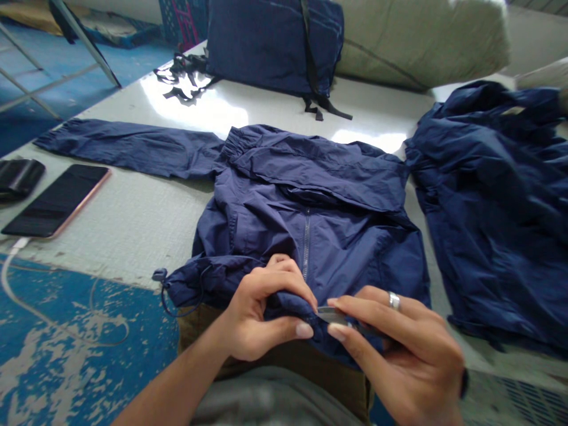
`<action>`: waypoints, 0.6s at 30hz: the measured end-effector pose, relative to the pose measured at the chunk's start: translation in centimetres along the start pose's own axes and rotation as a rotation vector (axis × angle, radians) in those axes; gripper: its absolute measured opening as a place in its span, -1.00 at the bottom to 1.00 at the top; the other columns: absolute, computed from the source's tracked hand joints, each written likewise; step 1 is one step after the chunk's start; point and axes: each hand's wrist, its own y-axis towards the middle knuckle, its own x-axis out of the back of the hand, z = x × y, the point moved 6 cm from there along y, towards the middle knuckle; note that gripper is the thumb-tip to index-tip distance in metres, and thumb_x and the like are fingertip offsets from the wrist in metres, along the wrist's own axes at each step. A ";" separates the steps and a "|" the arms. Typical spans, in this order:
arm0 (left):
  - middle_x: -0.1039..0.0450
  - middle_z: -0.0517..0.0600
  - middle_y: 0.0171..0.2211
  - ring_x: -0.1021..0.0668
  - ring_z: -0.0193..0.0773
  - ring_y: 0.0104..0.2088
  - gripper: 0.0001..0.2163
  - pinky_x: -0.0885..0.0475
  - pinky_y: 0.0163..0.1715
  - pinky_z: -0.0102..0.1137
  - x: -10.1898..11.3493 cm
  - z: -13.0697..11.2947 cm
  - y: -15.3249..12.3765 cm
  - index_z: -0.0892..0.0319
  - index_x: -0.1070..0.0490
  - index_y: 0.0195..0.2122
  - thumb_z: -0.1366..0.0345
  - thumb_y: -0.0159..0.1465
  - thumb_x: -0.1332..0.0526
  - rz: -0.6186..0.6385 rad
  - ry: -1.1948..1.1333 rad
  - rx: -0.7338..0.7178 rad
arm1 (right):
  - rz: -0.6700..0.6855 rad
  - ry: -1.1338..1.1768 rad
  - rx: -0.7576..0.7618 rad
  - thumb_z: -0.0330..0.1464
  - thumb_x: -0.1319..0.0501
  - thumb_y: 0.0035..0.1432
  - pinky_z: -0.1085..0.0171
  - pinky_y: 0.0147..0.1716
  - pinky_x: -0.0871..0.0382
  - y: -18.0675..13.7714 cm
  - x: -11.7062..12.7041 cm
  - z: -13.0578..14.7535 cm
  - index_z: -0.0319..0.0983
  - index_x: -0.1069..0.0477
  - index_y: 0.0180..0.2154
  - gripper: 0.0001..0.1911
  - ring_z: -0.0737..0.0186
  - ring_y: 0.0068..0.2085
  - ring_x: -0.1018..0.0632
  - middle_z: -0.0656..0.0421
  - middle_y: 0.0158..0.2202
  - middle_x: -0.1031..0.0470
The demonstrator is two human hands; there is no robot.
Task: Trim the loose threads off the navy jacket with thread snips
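- Navy jacket (306, 195) lies on the counter (133, 236).
- Left hand (266, 310) grips the jacket hem (288, 307).
- Right hand (399, 349) holds a small metal tool (331, 315) in a narrow grip.

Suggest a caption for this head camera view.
Left hand gathers the hem of a navy jacket; right hand holds a small metal tool to it.
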 end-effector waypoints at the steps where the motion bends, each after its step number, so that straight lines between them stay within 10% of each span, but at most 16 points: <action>1: -0.60 0.02 -0.44 -0.52 -0.22 -0.41 -0.78 -0.31 -0.14 -0.20 0.0 0.0 0.0 0.20 -0.61 -0.32 0.14 0.24 -0.46 0.001 -0.001 -0.005 | 0.005 -0.008 -0.003 -0.50 -0.39 0.15 0.39 -0.49 -0.47 0.0 0.0 0.0 -0.19 -0.62 -0.21 -0.84 0.34 -0.51 -0.58 0.21 -0.44 -0.61; 18: -0.61 0.02 -0.45 -0.51 -0.22 -0.41 -0.79 -0.31 -0.15 -0.19 -0.1 -0.1 0.0 0.20 -0.60 -0.34 0.15 0.23 -0.47 0.020 0.030 -0.013 | 0.095 -0.029 0.023 -0.51 -0.35 0.19 0.39 -0.48 -0.43 0.3 -0.1 0.4 -0.19 -0.58 -0.20 -0.85 0.39 -0.51 -0.56 0.24 -0.47 -0.57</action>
